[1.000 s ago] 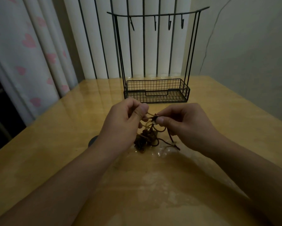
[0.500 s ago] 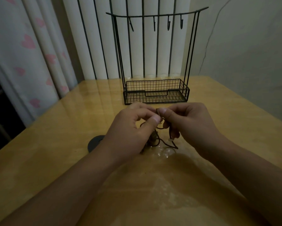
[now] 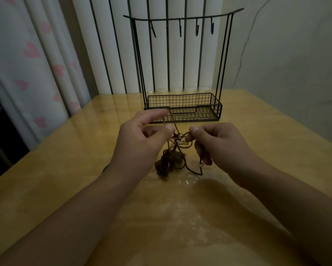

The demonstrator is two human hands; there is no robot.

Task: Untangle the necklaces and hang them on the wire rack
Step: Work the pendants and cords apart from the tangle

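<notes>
— Above the middle of the counter [image 3: 65, 169], what are the two hands doing?

— Both are raised over the glossy yellow top, working a bundle of tangled necklaces [image 3: 172, 156]. The left hand [image 3: 142, 143] has its forefinger and thumb curled, its grip pinched on a thin brown cord that runs up from the knot. The right hand [image 3: 217, 144] pinches another loop of cord between thumb and forefinger, grip closed on it, the other fingers curled below.

— And where does the tangle sit?

— Between the hands and a little below them. The dark clump hangs down to the counter; whether its lowest part rests on the surface, I cannot tell. A long loop trails off under the right hand, with a small pale bead on it.

— The rack?

— The black wire rack [image 3: 182, 108] stands upright beyond the hands, near the far edge of the counter. It has a mesh basket at its base and a top bar with several small hooks, none carrying a necklace.

— Anything else?

— A curtain with pink hearts [image 3: 30, 60] hangs at the left, and white vertical slats stand behind the rack.
</notes>
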